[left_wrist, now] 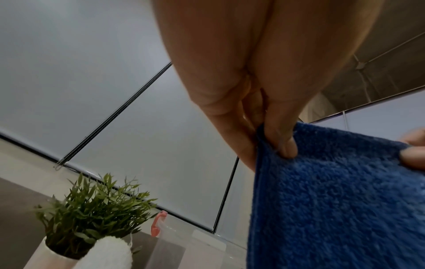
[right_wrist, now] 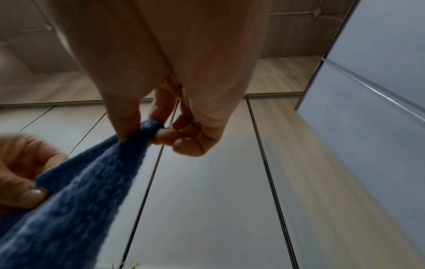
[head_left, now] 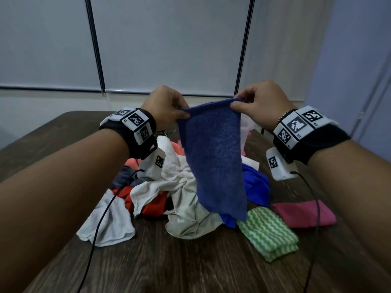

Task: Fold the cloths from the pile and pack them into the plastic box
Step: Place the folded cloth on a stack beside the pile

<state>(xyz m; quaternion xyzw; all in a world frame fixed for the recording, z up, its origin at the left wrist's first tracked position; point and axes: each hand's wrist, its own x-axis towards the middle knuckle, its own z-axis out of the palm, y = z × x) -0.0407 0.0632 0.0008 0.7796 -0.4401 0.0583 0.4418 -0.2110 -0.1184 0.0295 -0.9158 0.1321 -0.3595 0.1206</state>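
Observation:
A dark blue terry cloth (head_left: 213,157) hangs lengthwise above the table, held up by its top edge. My left hand (head_left: 182,114) pinches the top left corner, thumb in front; the left wrist view shows that pinch (left_wrist: 273,143) on the blue cloth (left_wrist: 340,200). My right hand (head_left: 238,103) pinches the top right corner; the right wrist view shows thumb and forefinger (right_wrist: 140,134) on the blue cloth (right_wrist: 80,191). Below lies the pile of cloths (head_left: 179,187), white, red, grey and bright blue. The clear plastic box (head_left: 247,127) stands behind the cloth, mostly hidden.
A folded green-and-white wavy cloth (head_left: 268,233) and a folded pink cloth (head_left: 304,212) lie at the right on the dark wooden table (head_left: 179,261). A potted plant (left_wrist: 92,211) stands at the far side near the box. Wrist cables hang over the table.

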